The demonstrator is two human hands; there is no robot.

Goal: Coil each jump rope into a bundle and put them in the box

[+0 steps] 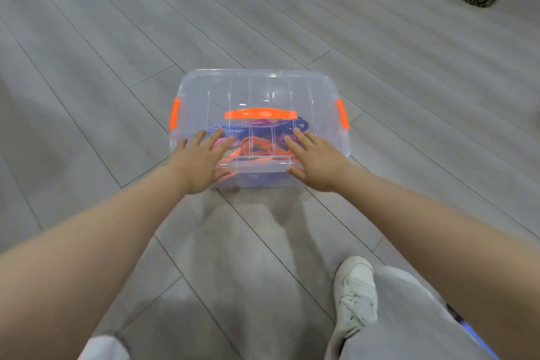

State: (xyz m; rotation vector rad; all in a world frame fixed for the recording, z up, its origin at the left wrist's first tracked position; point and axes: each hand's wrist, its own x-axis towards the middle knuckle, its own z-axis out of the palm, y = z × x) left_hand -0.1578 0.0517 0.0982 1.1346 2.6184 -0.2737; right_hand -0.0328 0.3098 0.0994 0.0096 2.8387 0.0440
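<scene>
Lid (257, 90) on box (263, 177), ropes (257, 146) inside; my left hand (201, 161) and right hand (314, 161) press flat, fingers open. Next: snap orange latches (342, 114).

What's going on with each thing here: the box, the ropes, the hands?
Box: clear, on the floor, lid on.
Ropes: bundled inside the box.
Side latches: orange, folded against the box ends.
Left hand: flat, pressing the lid.
Right hand: flat, pressing the lid.
</scene>
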